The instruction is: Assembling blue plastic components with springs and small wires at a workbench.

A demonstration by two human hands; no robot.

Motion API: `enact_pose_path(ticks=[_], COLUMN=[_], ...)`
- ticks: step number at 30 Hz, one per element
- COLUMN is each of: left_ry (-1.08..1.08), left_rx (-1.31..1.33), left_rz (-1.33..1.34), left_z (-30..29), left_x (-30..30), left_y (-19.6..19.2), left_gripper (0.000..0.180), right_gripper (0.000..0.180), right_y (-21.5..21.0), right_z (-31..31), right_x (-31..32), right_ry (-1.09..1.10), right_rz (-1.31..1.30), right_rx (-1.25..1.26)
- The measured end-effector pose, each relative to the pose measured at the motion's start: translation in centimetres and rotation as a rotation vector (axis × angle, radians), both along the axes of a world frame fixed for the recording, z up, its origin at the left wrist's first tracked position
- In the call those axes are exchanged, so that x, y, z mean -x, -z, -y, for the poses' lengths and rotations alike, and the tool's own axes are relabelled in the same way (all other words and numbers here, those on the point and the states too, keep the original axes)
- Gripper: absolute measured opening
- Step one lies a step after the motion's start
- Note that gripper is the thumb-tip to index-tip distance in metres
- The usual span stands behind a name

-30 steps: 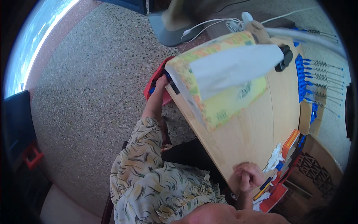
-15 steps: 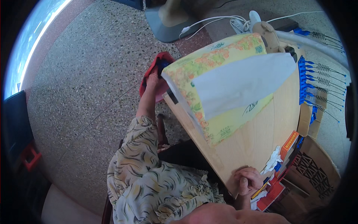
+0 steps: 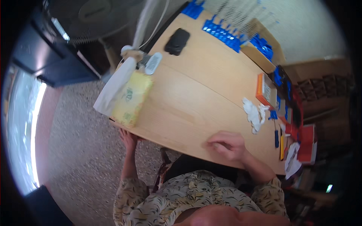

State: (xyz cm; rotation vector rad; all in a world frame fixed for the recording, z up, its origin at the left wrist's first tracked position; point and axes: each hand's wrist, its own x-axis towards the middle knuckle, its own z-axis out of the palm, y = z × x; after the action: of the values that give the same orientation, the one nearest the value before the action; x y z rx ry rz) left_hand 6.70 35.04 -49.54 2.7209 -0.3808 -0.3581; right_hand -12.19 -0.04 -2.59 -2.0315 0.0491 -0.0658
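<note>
My right hand (image 3: pixel 228 145) rests on the wooden table (image 3: pixel 184 109) near its front edge. Its fingers curl in loosely, and I see nothing in them. At the left end of the table my left hand (image 3: pixel 129 140) is low beside the edge, with its fingers stretched out and partly hidden by the tabletop. A sliver of red shows beside it. Just above that hand, on the table corner, lies a yellow flower-patterned tissue pack (image 3: pixel 132 100) with a white sheet (image 3: pixel 115 88) over its left side.
Blue-handled spring-like pieces (image 3: pixel 222 34) line the far edge beside a cardboard box (image 3: pixel 262 49) of blue parts. A black case (image 3: pixel 177 41) lies at the back. Crumpled white tissue (image 3: pixel 253 115), an orange box (image 3: pixel 266 89) and a yellow pen-like tool (image 3: pixel 281 147) sit on the right.
The view has swung to the right, bringing more of the table in. My left hand, which was inside a red container by the corner, now shows its fingers at the table edge.
</note>
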Motion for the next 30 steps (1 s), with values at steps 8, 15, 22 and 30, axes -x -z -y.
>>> enact_pose_path(ticks=[8,15,22,30], left_ry=[0.158,0.127,0.465,0.695], left_rx=[0.345,0.454,0.63,0.698], left_rz=[0.103,-0.189,-0.445,-0.299], left_z=[-3.1,-0.1,7.9,25.5], left_x=[10.0,11.2,9.8,2.7], left_y=[-8.3,-24.3,-46.9,-51.1], left_gripper=[0.054,0.026,0.017,0.02], right_gripper=[0.019,0.016,0.018,0.017], right_y=[-0.1,1.3,1.8,1.6], right_z=[-0.9,-0.4,-0.3,0.2], right_x=[0.5,0.9,0.9,1.3], right_ry=[0.014,0.021,-0.01,0.0], right_rz=[0.12,0.282,0.387,0.366], right_rx=[0.013,-0.011,-0.012,-0.047])
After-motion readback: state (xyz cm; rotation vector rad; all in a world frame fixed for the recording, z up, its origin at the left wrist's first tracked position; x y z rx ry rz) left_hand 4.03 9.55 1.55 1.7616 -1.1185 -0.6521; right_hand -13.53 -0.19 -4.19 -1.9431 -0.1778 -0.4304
